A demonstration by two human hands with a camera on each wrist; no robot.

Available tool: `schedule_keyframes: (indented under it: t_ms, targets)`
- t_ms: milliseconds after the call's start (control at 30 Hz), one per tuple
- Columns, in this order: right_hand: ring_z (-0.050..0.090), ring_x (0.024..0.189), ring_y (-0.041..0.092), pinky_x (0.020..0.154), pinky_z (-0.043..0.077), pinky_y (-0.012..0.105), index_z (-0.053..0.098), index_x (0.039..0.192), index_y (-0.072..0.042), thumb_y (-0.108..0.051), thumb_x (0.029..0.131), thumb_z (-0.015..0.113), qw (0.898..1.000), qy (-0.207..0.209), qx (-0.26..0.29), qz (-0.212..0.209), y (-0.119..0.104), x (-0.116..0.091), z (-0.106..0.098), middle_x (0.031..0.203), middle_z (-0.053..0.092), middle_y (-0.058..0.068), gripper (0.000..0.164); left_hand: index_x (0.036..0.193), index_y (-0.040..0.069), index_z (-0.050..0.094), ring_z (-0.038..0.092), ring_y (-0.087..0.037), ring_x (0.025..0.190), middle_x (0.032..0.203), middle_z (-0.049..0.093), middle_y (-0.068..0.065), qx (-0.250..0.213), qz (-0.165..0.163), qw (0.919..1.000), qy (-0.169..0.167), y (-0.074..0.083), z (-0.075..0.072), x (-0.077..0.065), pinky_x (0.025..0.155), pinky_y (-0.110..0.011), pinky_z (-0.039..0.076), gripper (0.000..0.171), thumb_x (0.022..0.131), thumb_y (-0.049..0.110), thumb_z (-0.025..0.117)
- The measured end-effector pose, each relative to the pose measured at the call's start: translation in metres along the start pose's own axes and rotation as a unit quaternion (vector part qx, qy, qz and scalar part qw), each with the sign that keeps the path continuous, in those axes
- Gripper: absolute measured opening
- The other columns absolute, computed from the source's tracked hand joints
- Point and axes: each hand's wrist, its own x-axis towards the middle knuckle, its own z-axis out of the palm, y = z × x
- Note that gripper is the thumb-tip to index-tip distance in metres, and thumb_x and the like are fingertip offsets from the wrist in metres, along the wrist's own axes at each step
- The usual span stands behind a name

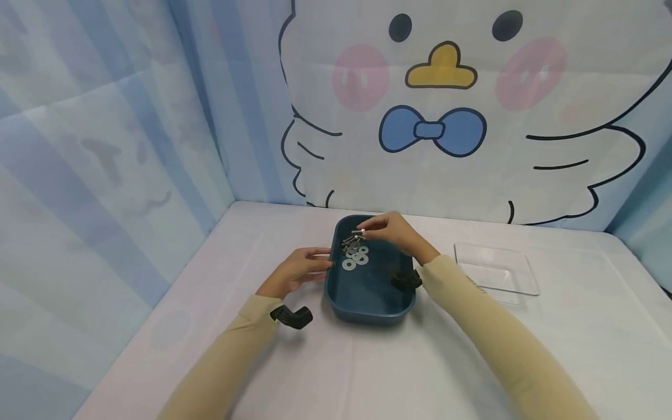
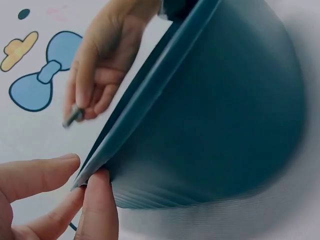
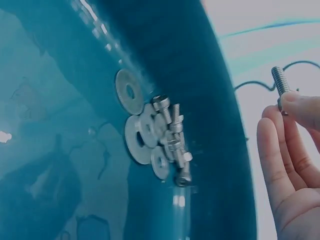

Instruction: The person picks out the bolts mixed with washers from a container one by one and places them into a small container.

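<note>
My right hand (image 1: 394, 231) is over the far part of a dark blue tub (image 1: 367, 294). Between thumb and fingertips it pinches a small metal bolt (image 3: 280, 80), whose threaded end points up in the right wrist view. Beneath it, along the tub's wall, lie several flat washers (image 3: 129, 92) and several socket-head bolts (image 3: 176, 125) in a loose pile. At the tub's left side, my left hand (image 1: 296, 269) holds the rim (image 2: 137, 105), its thumb (image 2: 100, 205) against the outside below the lip.
A clear plastic box (image 1: 496, 268) is to the right of the tub on the white tabletop (image 1: 315, 373). Behind the table hangs a curtain (image 1: 430, 186) with a cartoon bird, and a blue striped curtain (image 1: 105, 175) borders the left side.
</note>
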Motion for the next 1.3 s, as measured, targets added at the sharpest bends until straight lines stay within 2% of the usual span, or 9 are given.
schedule_keyframes:
  t_ms: [100, 267, 467, 667, 1000, 1300]
  targets:
    - [0.062, 0.108, 0.027, 0.101, 0.044, 0.045, 0.066, 0.115, -0.004, -0.014, 0.089, 0.064, 1.0, -0.004, 0.007, 0.002, -0.006, -0.008, -0.007, 0.121, 0.063, 0.017, 0.028, 0.134, 0.008, 0.05, 0.062, -0.021, 0.106, 0.129, 0.057, -0.016, -0.006, -0.015, 0.9999, -0.001, 0.002, -0.001, -0.001, 0.095, -0.038, 0.049, 0.048, 0.089, 0.005, 0.062]
    - [0.062, 0.106, 0.024, 0.1, 0.045, 0.045, 0.066, 0.115, -0.003, -0.015, 0.088, 0.066, 1.0, -0.009, 0.016, -0.002, -0.015, -0.023, -0.018, 0.12, 0.064, 0.017, 0.03, 0.137, 0.007, 0.046, 0.063, -0.016, 0.098, 0.132, 0.054, -0.019, 0.005, -0.005, 0.9998, -0.016, 0.004, -0.002, -0.008, 0.092, -0.036, 0.051, 0.051, 0.089, 0.002, 0.061]
    - [0.065, 0.098, 0.017, 0.095, 0.048, 0.045, 0.066, 0.114, 0.0, -0.016, 0.086, 0.068, 1.0, -0.003, 0.012, -0.012, -0.022, -0.044, -0.026, 0.117, 0.065, 0.018, 0.032, 0.137, 0.007, 0.046, 0.064, -0.02, 0.101, 0.129, 0.055, -0.02, 0.003, 0.001, 0.9999, -0.013, 0.001, -0.004, -0.01, 0.087, -0.033, 0.053, 0.051, 0.089, 0.0, 0.06]
    - [0.065, 0.093, 0.013, 0.089, 0.053, 0.034, 0.068, 0.111, -0.001, -0.016, 0.084, 0.07, 1.0, 0.018, -0.004, -0.007, -0.02, -0.06, -0.029, 0.113, 0.067, 0.015, 0.031, 0.137, 0.007, 0.047, 0.064, -0.014, 0.093, 0.129, 0.055, -0.019, 0.005, 0.004, 1.0, -0.007, -0.002, -0.005, -0.006, 0.087, -0.032, 0.053, 0.05, 0.089, 0.0, 0.059]
    - [0.065, 0.089, 0.01, 0.08, 0.054, 0.025, 0.069, 0.108, -0.004, -0.02, 0.083, 0.072, 0.999, 0.049, -0.013, -0.009, -0.014, -0.085, -0.035, 0.107, 0.069, 0.012, 0.03, 0.136, 0.008, 0.048, 0.063, -0.011, 0.089, 0.126, 0.057, -0.016, 0.008, 0.006, 0.9999, 0.002, 0.0, 0.0, -0.009, 0.088, -0.033, 0.053, 0.05, 0.089, -0.001, 0.06]
    - [0.066, 0.085, 0.006, 0.078, 0.054, 0.022, 0.069, 0.108, -0.002, -0.019, 0.082, 0.072, 0.997, 0.07, -0.01, -0.014, -0.008, -0.105, -0.048, 0.103, 0.069, 0.012, 0.031, 0.136, 0.009, 0.048, 0.063, -0.01, 0.088, 0.127, 0.057, -0.016, 0.007, 0.009, 0.9999, -0.002, -0.001, 0.004, -0.007, 0.086, -0.032, 0.053, 0.05, 0.089, 0.0, 0.06]
